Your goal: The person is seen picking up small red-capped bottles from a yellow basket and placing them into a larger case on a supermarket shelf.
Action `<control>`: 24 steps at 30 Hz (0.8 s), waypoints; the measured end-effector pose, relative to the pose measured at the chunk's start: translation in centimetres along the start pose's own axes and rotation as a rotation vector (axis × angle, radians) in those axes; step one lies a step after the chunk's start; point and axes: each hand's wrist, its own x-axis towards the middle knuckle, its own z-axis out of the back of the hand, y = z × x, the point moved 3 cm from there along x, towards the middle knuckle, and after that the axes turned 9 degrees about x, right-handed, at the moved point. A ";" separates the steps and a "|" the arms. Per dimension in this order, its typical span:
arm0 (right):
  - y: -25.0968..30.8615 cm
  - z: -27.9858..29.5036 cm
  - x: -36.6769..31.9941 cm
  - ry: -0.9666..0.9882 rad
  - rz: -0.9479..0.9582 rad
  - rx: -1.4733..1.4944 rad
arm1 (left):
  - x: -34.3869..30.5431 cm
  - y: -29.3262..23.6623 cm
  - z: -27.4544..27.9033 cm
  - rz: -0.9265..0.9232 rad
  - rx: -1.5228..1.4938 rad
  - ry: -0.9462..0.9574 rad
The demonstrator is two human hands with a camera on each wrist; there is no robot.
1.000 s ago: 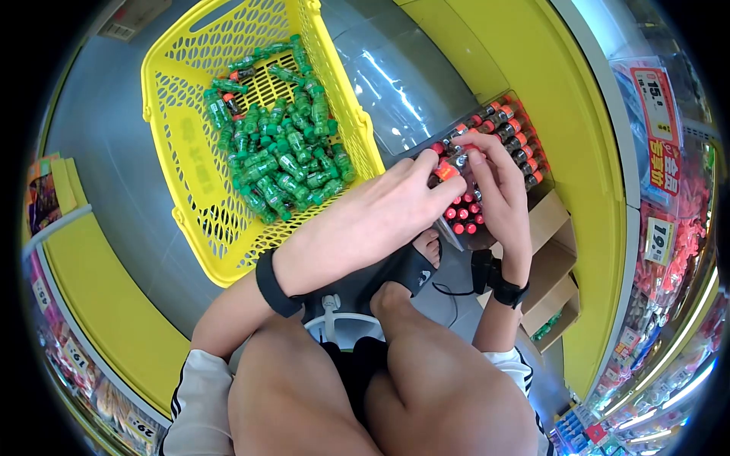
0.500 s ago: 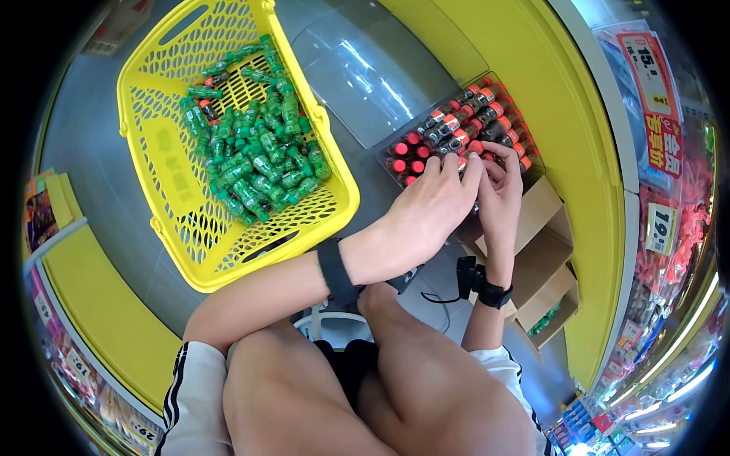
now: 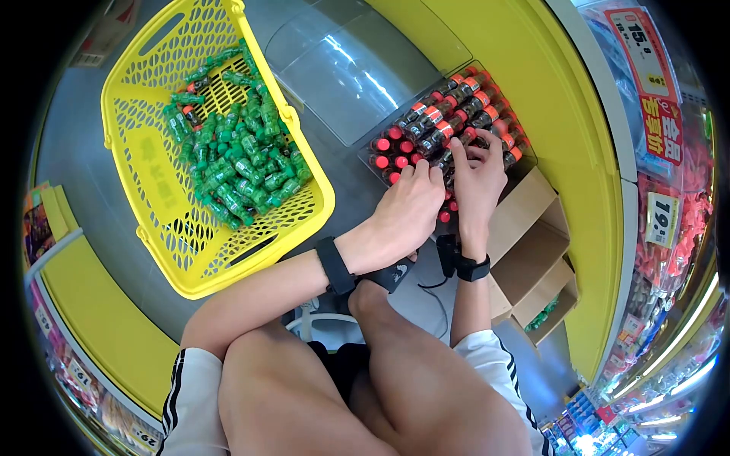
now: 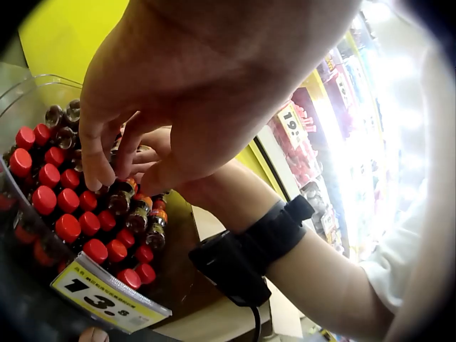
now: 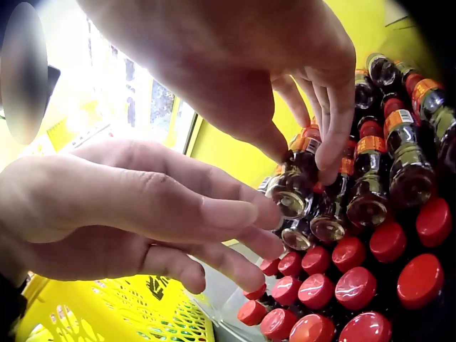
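Observation:
Small cola bottles point(image 3: 435, 140) with red caps and orange-red labels fill a clear plastic bin point(image 4: 21, 187). Some lie in rows on top; others stand upright with their caps showing. My right hand point(image 3: 480, 173) is over the bin's near right part, its thumb and fingers around a lying cola bottle point(image 5: 303, 178). Beside it, my left hand point(image 3: 404, 204) hovers at the near side over the upright caps point(image 5: 335, 288). Its fingers are loosely bent and hold nothing.
On the left, a yellow basket point(image 3: 228, 283) holds many small green bottles point(image 3: 236, 167) and a few dark ones. A clear lid point(image 3: 334, 83) lies beyond the bin. Cardboard boxes point(image 3: 528, 258) stand at the right, and a price tag point(image 4: 107, 298) is on the bin's front.
Both hands have gone from handling a bottle above the bin down to the bottles in it. The left hand has since drawn away from the right. The head view has shifted.

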 end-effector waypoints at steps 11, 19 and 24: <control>-1.3 -0.4 -0.2 -0.040 -0.027 0.059 | -0.2 0.6 -0.6 -0.044 -0.180 0.008; -2.2 -0.4 0.0 -0.003 -0.045 0.158 | -0.1 0.4 -0.6 -0.031 -0.186 0.001; -2.8 -0.6 0.0 -0.021 -0.055 0.183 | -0.1 0.6 -0.6 -0.047 -0.172 0.022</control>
